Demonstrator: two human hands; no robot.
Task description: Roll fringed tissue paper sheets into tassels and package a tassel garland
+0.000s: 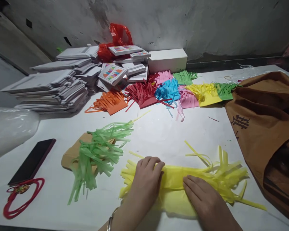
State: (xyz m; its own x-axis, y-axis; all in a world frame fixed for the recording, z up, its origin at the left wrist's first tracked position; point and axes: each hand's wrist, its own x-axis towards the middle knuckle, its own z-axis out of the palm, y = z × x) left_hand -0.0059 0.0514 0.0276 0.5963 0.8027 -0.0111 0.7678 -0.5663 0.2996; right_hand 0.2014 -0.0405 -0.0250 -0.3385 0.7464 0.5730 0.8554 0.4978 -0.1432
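A sheet of yellow fringed tissue paper (174, 176) lies in front of me, with a folded band across its middle and cut strips at both ends. My left hand (148, 176) is curled over the band's left part, closed on the paper; its fingertips are partly hidden. My right hand (202, 195) rests on the right part, fingers stretched out and pressing down on the paper, thumb out of sight. Left of the yellow paper, green tissue fringe (96, 157) lies over a brown paper piece (71, 154).
Behind lie fringed bundles in orange (114, 102), red (144, 96), blue (168, 89) and yellow (208, 94). Stacked white packets (48, 86) and a white box (168, 59) stand by the wall. A phone (32, 162) with a red cord (24, 199) is left; a brown bag (262, 122) right.
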